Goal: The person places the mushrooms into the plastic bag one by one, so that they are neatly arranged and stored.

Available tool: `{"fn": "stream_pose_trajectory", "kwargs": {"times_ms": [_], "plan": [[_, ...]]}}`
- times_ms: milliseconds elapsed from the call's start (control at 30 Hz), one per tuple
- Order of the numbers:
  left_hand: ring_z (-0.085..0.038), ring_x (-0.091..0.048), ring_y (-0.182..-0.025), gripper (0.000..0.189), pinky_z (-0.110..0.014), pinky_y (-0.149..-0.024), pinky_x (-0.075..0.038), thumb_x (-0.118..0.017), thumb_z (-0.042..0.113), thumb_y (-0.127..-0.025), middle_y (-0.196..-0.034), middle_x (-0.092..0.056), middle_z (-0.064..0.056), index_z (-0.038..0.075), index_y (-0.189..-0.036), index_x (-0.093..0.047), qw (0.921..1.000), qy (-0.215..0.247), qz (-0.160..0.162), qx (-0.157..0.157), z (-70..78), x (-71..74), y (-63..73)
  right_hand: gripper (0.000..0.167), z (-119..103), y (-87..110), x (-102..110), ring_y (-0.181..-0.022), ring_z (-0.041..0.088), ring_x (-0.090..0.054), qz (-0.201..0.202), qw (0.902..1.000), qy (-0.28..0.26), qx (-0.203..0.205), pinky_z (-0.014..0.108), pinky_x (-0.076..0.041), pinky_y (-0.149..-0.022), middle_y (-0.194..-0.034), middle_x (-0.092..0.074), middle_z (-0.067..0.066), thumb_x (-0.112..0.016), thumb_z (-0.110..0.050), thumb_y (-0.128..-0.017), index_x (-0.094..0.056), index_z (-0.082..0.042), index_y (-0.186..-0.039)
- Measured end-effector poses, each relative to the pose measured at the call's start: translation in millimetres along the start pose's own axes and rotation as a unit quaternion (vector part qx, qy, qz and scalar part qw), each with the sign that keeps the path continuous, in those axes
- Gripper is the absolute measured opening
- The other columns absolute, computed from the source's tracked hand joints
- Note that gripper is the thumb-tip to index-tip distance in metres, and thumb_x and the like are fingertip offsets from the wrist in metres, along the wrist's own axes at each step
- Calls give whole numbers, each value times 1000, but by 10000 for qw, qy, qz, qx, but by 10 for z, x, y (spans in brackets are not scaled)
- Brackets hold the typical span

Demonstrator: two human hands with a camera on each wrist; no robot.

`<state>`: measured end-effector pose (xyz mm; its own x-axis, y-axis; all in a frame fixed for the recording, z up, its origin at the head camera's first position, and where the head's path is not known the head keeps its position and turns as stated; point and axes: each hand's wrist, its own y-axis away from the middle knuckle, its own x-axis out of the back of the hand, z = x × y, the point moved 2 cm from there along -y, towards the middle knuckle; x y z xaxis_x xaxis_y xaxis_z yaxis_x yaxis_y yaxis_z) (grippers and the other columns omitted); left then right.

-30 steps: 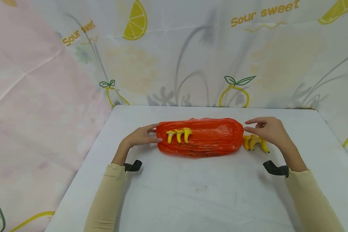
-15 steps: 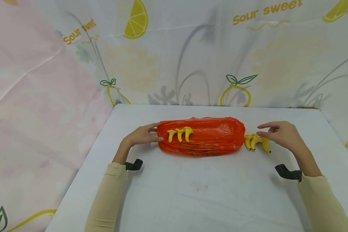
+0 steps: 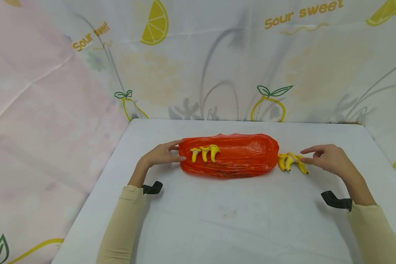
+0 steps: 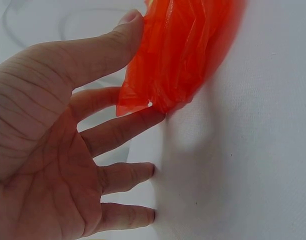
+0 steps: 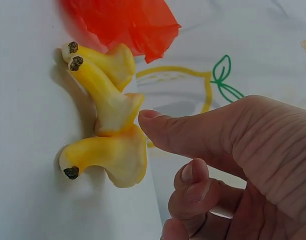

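Fingers (image 4: 123, 131) of the left hand (image 3: 158, 154) are spread and nearly straight, thumb well apart from the rest, touching the near end of a red plastic bag (image 3: 245, 154) that comes between them; ring and little fingertips reach down to the surface (image 3: 234, 220). Right hand (image 3: 331, 160) holds nothing: thumb and index extend with a gap between their tips, the other fingers loosely curled. Just beside that thumb sit three yellow dark-tipped pieces (image 3: 290, 160), clustered at the bag's far end; whether the thumb touches them, I cannot tell. Just past the left fingertips, three yellow mushroom-shaped pieces (image 3: 204, 154) lie in a row on the bag. Behind the fingers, each wrist carries a black device, above beige sleeves (image 3: 121, 223). Beyond all fingertips stands a lemon-patterned cloth (image 3: 184, 73).
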<state>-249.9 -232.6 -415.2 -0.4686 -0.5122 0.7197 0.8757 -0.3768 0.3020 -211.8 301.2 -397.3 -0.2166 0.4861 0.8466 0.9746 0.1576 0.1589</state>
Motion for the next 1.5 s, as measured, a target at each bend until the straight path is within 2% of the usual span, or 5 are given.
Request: {"fn": "stream_pose_trajectory", "kwargs": {"times_ms": [467, 833, 1200, 1500], "plan": [[-34, -43, -133, 84, -58, -101, -41, -71, 51, -85, -145, -50, -13, 25, -155, -34, 10000, -62, 3, -31, -4, -1, -14, 41, 100, -3, -36, -66, 21, -42, -75, 9999, 94, -30, 31, -31, -52, -74, -49, 3, -74, -34, -87, -71, 0, -110], [-34, -44, -133, 83, -57, -101, -42, -71, 50, -86, -144, -50, -14, 24, -155, -34, 9999, -66, 27, -94, -2, 7, -10, 31, 77, 23, -29, -65, 21, -45, 236, 9996, 172, 64, 31, -35, -53, -78, -54, 4, -71, -27, -87, -72, -1, -104], [-34, -44, -132, 84, -57, -101, -42, -72, 51, -86, -143, -51, -13, 24, -155, -33, 9999, -19, 42, -98, -17, -6, -8, 29, 100, 31, -11, -62, 19, -45, 369, 9991, 173, 143, 30, -35, -51, -75, -56, 2, -70, -27, -88, -71, -2, -103], [-35, -44, -132, 84, -57, -101, -42, -71, 51, -86, -143, -51, -14, 23, -155, -34, 10000, -33, 35, -41, 11, 3, 6, 29, 37, 88, 79, -59, 19, -45, 744, 9968, 131, 258, 29, -33, -50, -72, -57, 0, -69, -27, -90, -71, -2, -103]]}}
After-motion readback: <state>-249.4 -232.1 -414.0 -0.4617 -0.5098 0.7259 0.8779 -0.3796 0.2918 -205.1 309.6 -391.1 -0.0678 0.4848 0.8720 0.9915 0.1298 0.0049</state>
